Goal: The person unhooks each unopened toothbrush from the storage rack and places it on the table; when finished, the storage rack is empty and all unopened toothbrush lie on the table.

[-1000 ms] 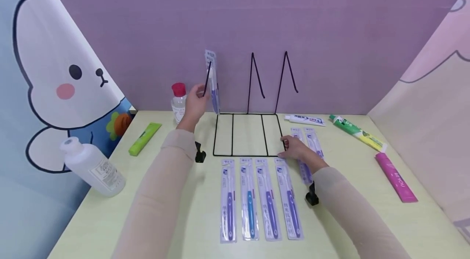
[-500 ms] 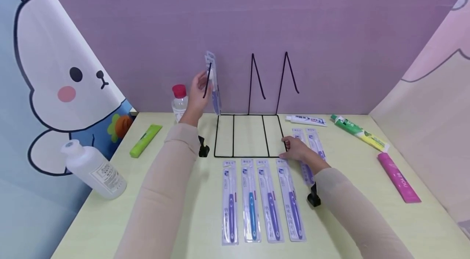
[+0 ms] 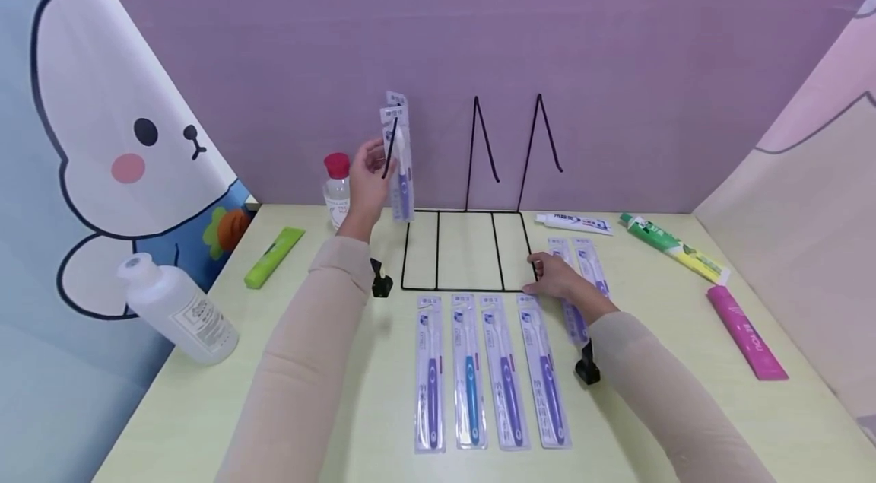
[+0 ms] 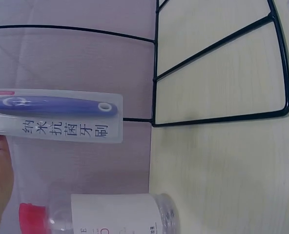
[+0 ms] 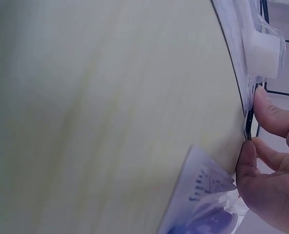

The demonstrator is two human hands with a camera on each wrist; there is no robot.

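Note:
A black wire rack (image 3: 472, 290) with upright hooks stands against the purple backdrop. On its left hook hang packaged toothbrushes (image 3: 404, 192), one showing behind another. My left hand (image 3: 368, 185) is at the left edge of the front packaged toothbrush (image 4: 61, 106), fingers bent against it; its exact grip is partly hidden. At the rack's front right corner my right hand (image 3: 554, 278) pinches the wire (image 5: 249, 124) between thumb and fingers. Several packaged toothbrushes (image 3: 506, 373) lie in a row before the rack, and two more packs (image 3: 590, 264) lie beside the right hand.
Left of the rack are a red-capped bottle (image 3: 337, 190), a green tube (image 3: 274, 258) and a white bottle (image 3: 181, 312). Toothpaste tubes lie to the right: white (image 3: 573, 224), green-yellow (image 3: 674, 247) and pink (image 3: 747, 332). Two middle and right hooks (image 3: 541, 125) hold nothing.
My left hand has risen slightly along the hanging pack, whose front has turned to face me, separating it from the one behind. The right hand keeps its place on the rack.

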